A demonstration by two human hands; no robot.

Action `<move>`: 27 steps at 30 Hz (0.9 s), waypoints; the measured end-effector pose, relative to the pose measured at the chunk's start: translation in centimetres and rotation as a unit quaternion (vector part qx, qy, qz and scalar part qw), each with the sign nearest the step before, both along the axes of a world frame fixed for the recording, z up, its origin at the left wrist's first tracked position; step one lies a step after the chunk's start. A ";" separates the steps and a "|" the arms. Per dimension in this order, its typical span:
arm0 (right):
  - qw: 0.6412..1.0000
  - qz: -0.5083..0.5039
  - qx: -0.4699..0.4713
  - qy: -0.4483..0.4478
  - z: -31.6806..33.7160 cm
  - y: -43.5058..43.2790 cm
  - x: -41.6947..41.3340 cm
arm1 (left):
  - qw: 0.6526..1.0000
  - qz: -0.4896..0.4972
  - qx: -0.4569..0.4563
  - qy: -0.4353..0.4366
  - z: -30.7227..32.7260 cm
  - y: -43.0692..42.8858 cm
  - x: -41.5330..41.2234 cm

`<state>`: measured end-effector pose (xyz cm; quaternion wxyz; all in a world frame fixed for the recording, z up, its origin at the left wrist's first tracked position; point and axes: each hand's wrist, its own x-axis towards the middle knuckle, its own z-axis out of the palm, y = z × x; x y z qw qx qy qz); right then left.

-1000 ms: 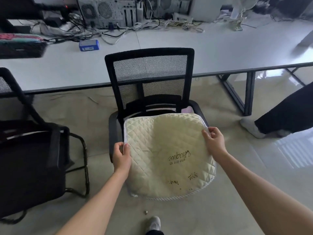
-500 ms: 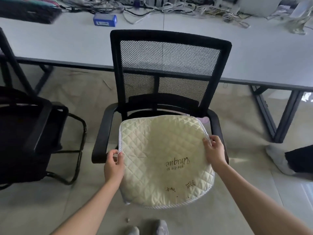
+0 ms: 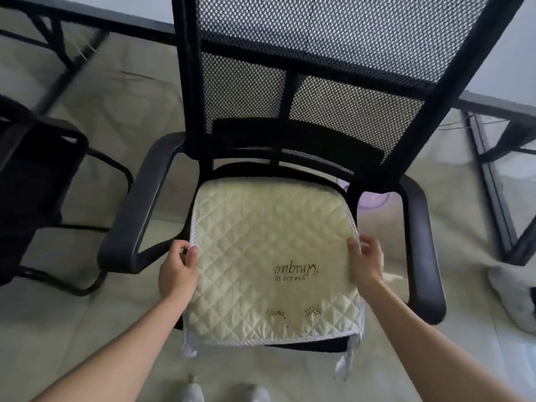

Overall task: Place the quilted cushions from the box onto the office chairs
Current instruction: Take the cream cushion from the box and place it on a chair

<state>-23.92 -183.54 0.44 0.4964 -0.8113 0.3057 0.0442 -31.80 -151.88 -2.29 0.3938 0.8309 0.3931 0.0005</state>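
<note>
Quilted cushion (image 3: 272, 256) lies flat across the seat of the office chair (image 3: 316, 82), spread between the two hands and running forward from them toward the mesh backrest; the left hand (image 3: 178, 271) pinches its left edge, thumb on top and fingers curled under the trim, and the right hand (image 3: 367, 264) grips the right edge in the same way, so both are closed on the fabric at about the middle of each side; neither hand is nearer than the other, since the pad sits squarely between them; its near edge overhangs the seat front toward the person, while the far edge lies close beneath the backrest with a dark strip of seat showing beyond it (the printed lettering reads upside down from here, so its top faces the person); the pad is nearly square, with no clear long axis; my judgement is that the coming move turns on this front-to-back offset, a small push away from the hands to bring the near edge over the seat before letting go; ties (image 3: 343, 364) dangle below the near corners, beside the right forearm.
</note>
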 end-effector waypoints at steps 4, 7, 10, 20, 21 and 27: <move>0.999 -0.015 -0.016 0.030 -2.8 -0.2 -0.6 | 0.998 0.013 0.046 0.050 -2.3 0.5 -0.1; 0.996 -0.002 -0.070 0.050 -3.6 -0.1 -1.0 | 0.997 0.027 0.054 0.052 -2.8 0.6 0.0; 0.975 0.071 -0.205 0.042 -2.8 0.9 -1.2 | 0.996 0.038 0.074 0.037 -1.7 0.0 0.3; 0.818 0.450 -0.355 -0.036 -2.9 10.3 5.6 | 0.925 -0.325 0.198 0.011 -0.5 -6.6 9.4; 0.811 0.456 -0.364 -0.034 -3.6 10.8 6.2 | 0.916 -0.343 0.205 0.028 -1.0 -7.1 10.2; 0.779 0.478 -0.405 -0.020 -7.2 10.6 7.8 | 0.884 -0.383 0.250 0.094 -4.6 -6.3 12.2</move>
